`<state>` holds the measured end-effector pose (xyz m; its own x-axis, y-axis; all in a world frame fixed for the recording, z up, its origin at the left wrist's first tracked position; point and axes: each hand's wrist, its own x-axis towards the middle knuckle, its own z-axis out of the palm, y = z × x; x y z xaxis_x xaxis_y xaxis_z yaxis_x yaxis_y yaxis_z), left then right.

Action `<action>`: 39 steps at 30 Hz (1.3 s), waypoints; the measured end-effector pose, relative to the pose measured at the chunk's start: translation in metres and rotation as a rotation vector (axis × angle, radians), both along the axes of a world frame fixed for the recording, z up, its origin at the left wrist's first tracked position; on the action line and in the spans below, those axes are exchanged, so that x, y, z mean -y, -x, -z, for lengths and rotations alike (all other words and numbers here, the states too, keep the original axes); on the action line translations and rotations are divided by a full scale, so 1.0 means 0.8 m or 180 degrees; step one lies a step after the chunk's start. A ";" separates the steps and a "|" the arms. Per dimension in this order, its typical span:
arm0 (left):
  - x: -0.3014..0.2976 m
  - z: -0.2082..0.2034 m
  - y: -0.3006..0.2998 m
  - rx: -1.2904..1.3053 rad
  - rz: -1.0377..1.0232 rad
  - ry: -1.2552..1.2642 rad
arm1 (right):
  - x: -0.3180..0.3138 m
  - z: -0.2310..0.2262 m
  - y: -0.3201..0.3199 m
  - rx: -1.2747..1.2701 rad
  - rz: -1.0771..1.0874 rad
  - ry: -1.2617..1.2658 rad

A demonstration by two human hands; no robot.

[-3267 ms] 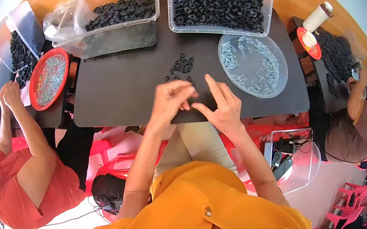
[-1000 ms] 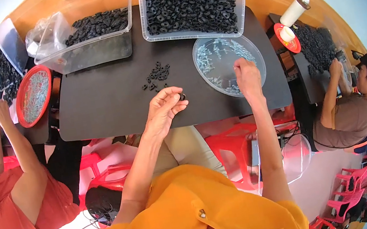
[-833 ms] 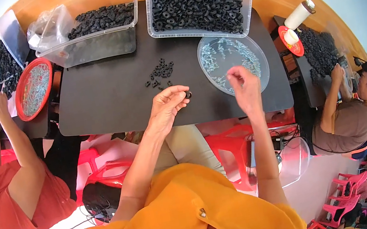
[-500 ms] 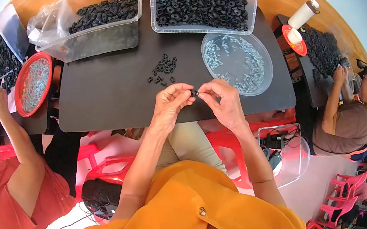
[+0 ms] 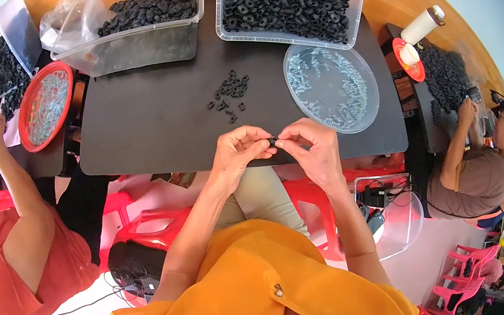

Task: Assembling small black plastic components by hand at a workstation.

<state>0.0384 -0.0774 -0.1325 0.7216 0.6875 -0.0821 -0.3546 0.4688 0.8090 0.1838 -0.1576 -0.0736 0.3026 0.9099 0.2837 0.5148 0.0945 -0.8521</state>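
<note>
Between the fingertips of my left hand (image 5: 239,154) and my right hand (image 5: 312,145) is a small black plastic part (image 5: 272,142). Both hands pinch it, just past the near edge of the dark table (image 5: 145,122). My fingers cover most of it, so its details do not show. Beyond my hands lies a loose cluster of black ring-like plastic parts (image 5: 231,87). To their right, a round clear tray (image 5: 372,79) holds many small metal springs (image 5: 347,83), spread mostly round its edge.
At the back stand a clear bin (image 5: 271,36) heaped with black ring parts and another clear bin (image 5: 132,50) with black pieces and a plastic bag (image 5: 70,24). Co-workers sit left (image 5: 33,257) and right (image 5: 471,176). A red tray (image 5: 25,133) and a white bottle (image 5: 419,27) are beside them.
Both hands have come slightly nearer to me, still pinching the small black part. The view has shifted a little. The left co-worker's hands have moved a bit.
</note>
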 end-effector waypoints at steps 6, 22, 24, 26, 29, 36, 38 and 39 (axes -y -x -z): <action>0.001 0.004 0.016 0.0037 -0.0178 0.0224 | -0.005 0.010 0.027 0.0477 0.0055 -0.0487; -0.007 0.000 0.052 0.0099 -0.0601 0.0281 | -0.100 0.059 0.037 0.1744 0.0757 0.0104; -0.007 0.000 0.050 0.0119 -0.0574 0.0248 | -0.095 0.059 0.032 0.1672 0.0705 -0.0004; -0.009 0.000 0.048 0.0139 -0.0560 0.0208 | -0.089 0.062 0.025 0.1207 0.0598 -0.0185; -0.008 -0.001 0.040 0.0133 -0.0476 0.0181 | -0.065 0.052 0.017 -0.0176 0.0375 -0.0135; -0.005 -0.001 0.019 -0.0024 -0.0301 0.0033 | -0.014 0.022 -0.001 -0.1776 -0.0273 0.0101; -0.004 0.000 0.012 -0.0047 -0.0278 -0.0040 | -0.009 0.015 0.004 -0.2187 -0.0245 0.0293; -0.004 -0.001 0.010 -0.0095 -0.0281 -0.0072 | -0.007 0.018 0.002 -0.2159 -0.0256 0.0322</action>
